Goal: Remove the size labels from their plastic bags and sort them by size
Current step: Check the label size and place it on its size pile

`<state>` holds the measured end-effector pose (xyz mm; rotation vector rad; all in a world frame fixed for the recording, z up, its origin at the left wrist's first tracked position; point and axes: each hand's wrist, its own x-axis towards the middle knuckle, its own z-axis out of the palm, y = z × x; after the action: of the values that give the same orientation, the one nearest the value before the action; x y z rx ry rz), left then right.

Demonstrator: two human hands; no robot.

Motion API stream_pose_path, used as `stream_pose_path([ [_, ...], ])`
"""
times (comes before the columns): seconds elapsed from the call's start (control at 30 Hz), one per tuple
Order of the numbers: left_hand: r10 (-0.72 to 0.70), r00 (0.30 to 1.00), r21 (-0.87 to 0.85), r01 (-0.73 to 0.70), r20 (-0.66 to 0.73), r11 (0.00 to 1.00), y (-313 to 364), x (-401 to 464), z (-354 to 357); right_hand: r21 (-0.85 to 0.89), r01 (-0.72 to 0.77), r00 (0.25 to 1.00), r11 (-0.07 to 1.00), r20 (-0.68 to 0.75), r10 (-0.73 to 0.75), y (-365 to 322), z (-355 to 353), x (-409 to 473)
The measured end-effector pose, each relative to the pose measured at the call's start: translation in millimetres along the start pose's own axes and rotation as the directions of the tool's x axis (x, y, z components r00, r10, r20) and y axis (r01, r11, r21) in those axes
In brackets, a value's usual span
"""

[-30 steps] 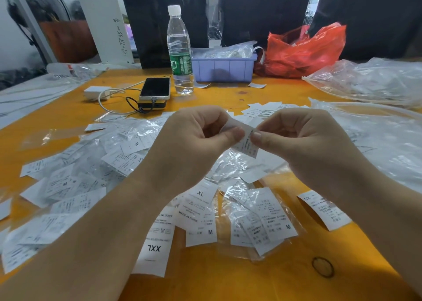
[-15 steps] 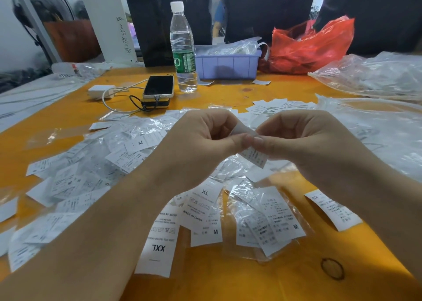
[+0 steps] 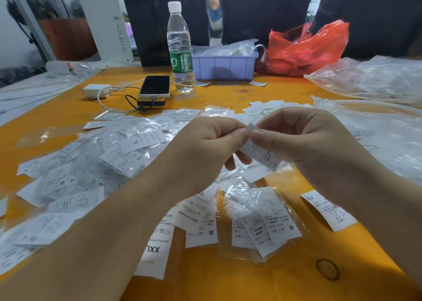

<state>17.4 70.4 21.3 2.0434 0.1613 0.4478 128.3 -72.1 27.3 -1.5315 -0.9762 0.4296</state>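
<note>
White size label (image 3: 262,153) is pinched at its top end between thumb and fingers of both hands, left hand (image 3: 205,150) and right hand (image 3: 306,141) meeting thumb-tip to thumb-tip above the orange table (image 3: 228,278), label hanging down and tilted under the right hand. Left of the left hand: heap of bagged labels (image 3: 91,170); below the hands: loose XXL label (image 3: 155,252), M label (image 3: 203,230) and a clear bag with labels (image 3: 262,223); SX label (image 3: 328,210) lies under the right wrist. Beyond the hands: phone (image 3: 155,86), water bottle (image 3: 180,49), purple bin (image 3: 225,68), red bag (image 3: 306,47).
</note>
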Motion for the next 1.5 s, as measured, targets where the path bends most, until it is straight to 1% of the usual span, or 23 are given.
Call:
stream_pose_path([
  [0.07,-0.029,0.999,-0.054,0.031,0.033,0.998,1.2,0.2,-2.3,0.012,0.004,1.0,1.0,-0.022,-0.004,-0.2,-0.7,0.4],
  [0.13,-0.037,0.999,-0.068,0.04,0.038,0.997,2.0,0.0,-2.5,0.005,0.001,1.0,1.0,-0.024,-0.001,-0.6,-1.4,0.3],
  [0.23,-0.022,1.0,-0.045,0.022,-0.005,0.999,2.9,-1.6,-1.3,0.023,-0.018,1.0,1.0,0.023,0.017,-1.4,1.4,-1.6],
  [0.37,-0.005,0.997,-0.095,-0.002,-0.074,0.996,2.6,-0.4,-4.5,0.082,-0.092,0.995,0.992,0.039,0.089,-2.1,1.8,-0.8],
  [0.47,-0.008,0.996,-0.109,-0.001,-0.086,0.994,0.9,0.6,-4.9,0.065,-0.076,0.994,0.995,0.077,0.071,-1.6,-0.1,0.0],
  [0.53,-0.037,0.997,-0.108,0.029,-0.073,0.994,-0.3,0.4,-5.0,0.063,-0.046,0.995,0.997,0.089,0.04,-0.4,1.1,-0.2],
  [0.67,-0.105,0.994,-0.115,0.108,0.033,0.987,-0.2,0.8,-4.7,0.091,-0.001,0.998,0.996,0.059,-0.004,-0.1,2.1,-0.9],
  [0.8,-0.067,0.996,-0.125,0.074,0.054,0.989,3.1,0.0,-3.2,0.076,0.023,1.0,0.997,0.016,-0.024,-0.9,1.4,-1.4],
  [0.9,-0.038,0.999,-0.125,0.042,0.033,0.991,3.4,0.3,-5.3,0.039,-0.02,0.999,0.999,0.035,0.018,0.4,0.2,-1.1],
  [0.97,-0.041,0.999,-0.125,0.041,0.006,0.991,2.6,1.0,-6.9,0.043,-0.056,0.997,0.997,0.06,0.054,0.9,0.6,-1.0],
  [1.07,-0.071,0.994,-0.077,0.065,-0.084,0.995,1.1,2.4,-11.1,0.061,-0.077,0.996,0.995,0.047,0.074,1.3,-1.1,0.4],
  [1.13,-0.099,0.98,-0.052,0.091,-0.171,0.994,1.2,3.6,-17.3,0.059,-0.07,0.998,0.996,0.0,0.071,0.8,-3.0,1.4],
  [1.2,-0.126,0.959,-0.003,0.129,-0.255,0.992,1.4,4.8,-25.0,0.009,-0.044,0.995,0.999,-0.093,0.045,1.0,-4.6,1.9],
  [1.3,-0.169,0.924,0.127,0.224,-0.344,0.966,1.5,5.1,-32.9,-0.194,-0.007,0.975,0.981,-0.217,-0.036,3.0,-6.6,2.5],
  [1.4,-0.216,0.887,0.27,0.343,-0.408,0.9,0.4,5.4,-42.2,-0.346,0.01,0.967,0.938,-0.235,-0.097,4.5,-7.6,3.3],
  [1.5,-0.327,0.834,0.4,0.511,-0.445,0.761,-3.1,7.0,-52.8,-0.484,-0.013,0.977,0.875,-0.194,-0.093,9.2,-9.2,4.6],
])
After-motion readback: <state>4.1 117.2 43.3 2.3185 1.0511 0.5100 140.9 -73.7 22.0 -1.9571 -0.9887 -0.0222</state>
